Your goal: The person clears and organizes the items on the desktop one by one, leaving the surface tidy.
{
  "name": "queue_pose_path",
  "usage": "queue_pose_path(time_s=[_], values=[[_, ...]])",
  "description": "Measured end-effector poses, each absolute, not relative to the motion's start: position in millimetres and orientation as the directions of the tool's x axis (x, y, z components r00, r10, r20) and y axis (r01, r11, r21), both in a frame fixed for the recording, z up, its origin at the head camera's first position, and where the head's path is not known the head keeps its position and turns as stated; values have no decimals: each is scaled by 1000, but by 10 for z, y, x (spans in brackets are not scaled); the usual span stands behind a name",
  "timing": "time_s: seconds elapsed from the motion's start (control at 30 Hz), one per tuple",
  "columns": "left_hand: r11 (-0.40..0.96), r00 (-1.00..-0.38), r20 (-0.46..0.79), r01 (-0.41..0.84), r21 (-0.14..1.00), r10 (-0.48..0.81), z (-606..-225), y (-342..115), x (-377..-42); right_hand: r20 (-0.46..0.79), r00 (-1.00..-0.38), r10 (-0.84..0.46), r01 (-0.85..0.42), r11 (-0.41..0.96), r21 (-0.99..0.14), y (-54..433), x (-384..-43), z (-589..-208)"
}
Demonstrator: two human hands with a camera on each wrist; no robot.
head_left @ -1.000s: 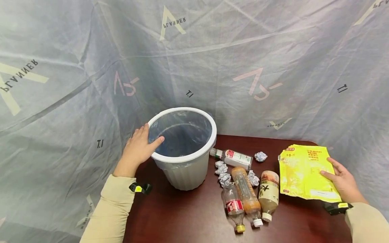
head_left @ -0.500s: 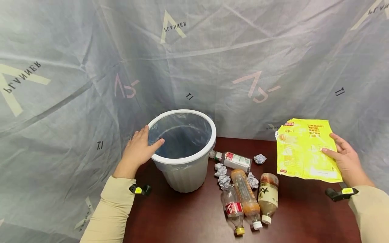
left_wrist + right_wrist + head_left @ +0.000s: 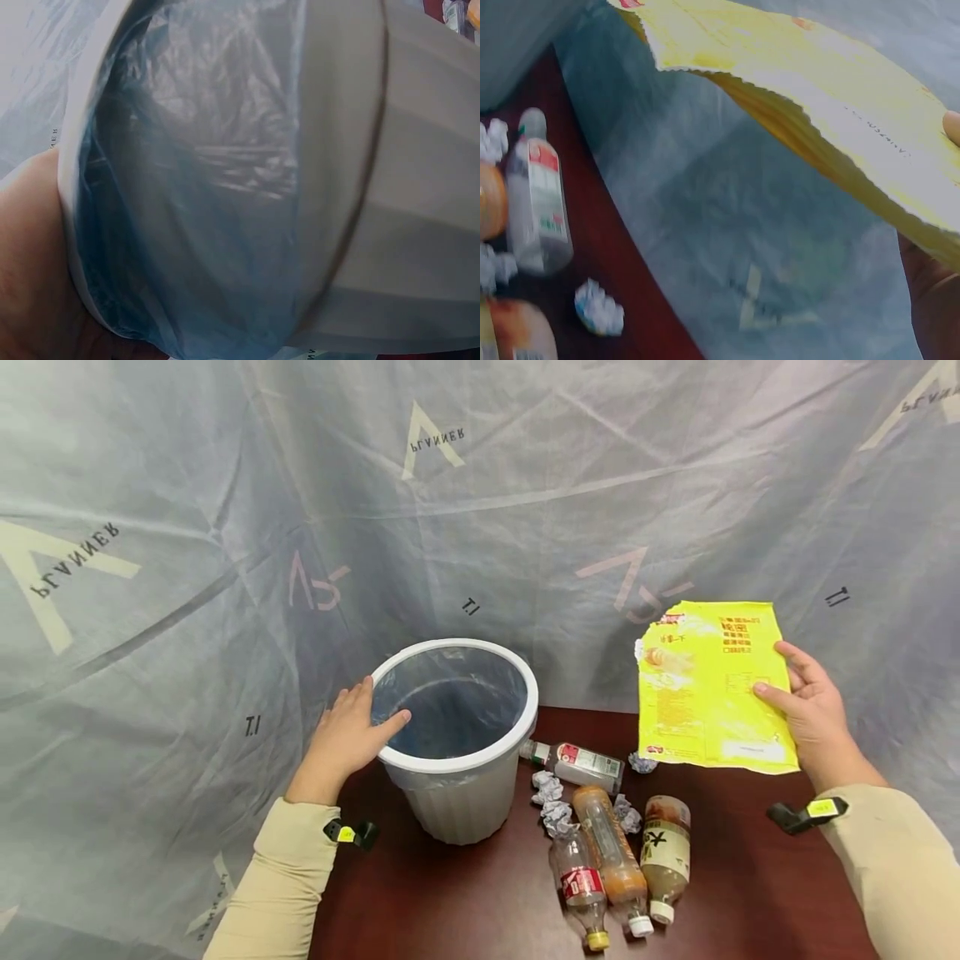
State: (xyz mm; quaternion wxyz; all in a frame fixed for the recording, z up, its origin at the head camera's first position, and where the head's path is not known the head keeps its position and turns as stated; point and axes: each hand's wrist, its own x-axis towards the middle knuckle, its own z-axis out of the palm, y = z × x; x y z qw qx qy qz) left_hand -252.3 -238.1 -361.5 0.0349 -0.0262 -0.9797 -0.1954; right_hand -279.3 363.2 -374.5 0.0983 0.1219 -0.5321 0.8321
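Note:
My right hand (image 3: 813, 714) holds a flat yellow snack bag (image 3: 708, 685) up above the table's right side, thumb on the near face and fingers behind. The bag's far left corner is torn; in the right wrist view its toothed lower edge (image 3: 810, 124) shows. My left hand (image 3: 348, 735) holds the white rim of a grey trash bin (image 3: 461, 802), thumb over the rim and fingers along its outer side. A thin clear-blue liner (image 3: 202, 165) lines the bin and folds over outside. The inside bottom looks dark, and its contents cannot be made out.
Several plastic bottles lie right of the bin: a red-labelled one (image 3: 581, 882), an orange one (image 3: 611, 852), a cream-labelled one (image 3: 666, 860) and a clear one (image 3: 588, 767). Crumpled paper balls (image 3: 557, 817) lie among them. Grey sheeting (image 3: 450, 543) hangs behind the dark red table (image 3: 465, 902).
The right hand has lifted the yellow bag off the table and brought it up and leftward. The left hand stays at the bin's rim. The head view has tilted slightly.

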Motion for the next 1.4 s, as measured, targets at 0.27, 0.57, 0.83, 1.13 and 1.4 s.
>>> queue_pose_path(time_s=[0.27,0.57,0.83,1.13,1.4], values=[[921,-996,85,67,384,37,-3707,-2388,-2494,406,-914,11,-377,-399,-836,3159,-2967,-3523],[925,-995,88,72,373,42,-3662,-2426,-2502,479,-876,57,-456,-419,-785,2571,-3189,-3271],[926,-996,81,58,374,29,-3632,-2458,-2491,485,-873,41,-452,-438,-777,2009,-3395,-3134],[930,-996,80,57,364,29,-3657,-2487,-2491,498,-866,30,-473,-368,-800,1461,-3508,-3181],[934,-996,94,37,357,4,-3673,-2457,-2516,547,-837,9,-526,-289,-800,1001,-3547,-3297]])
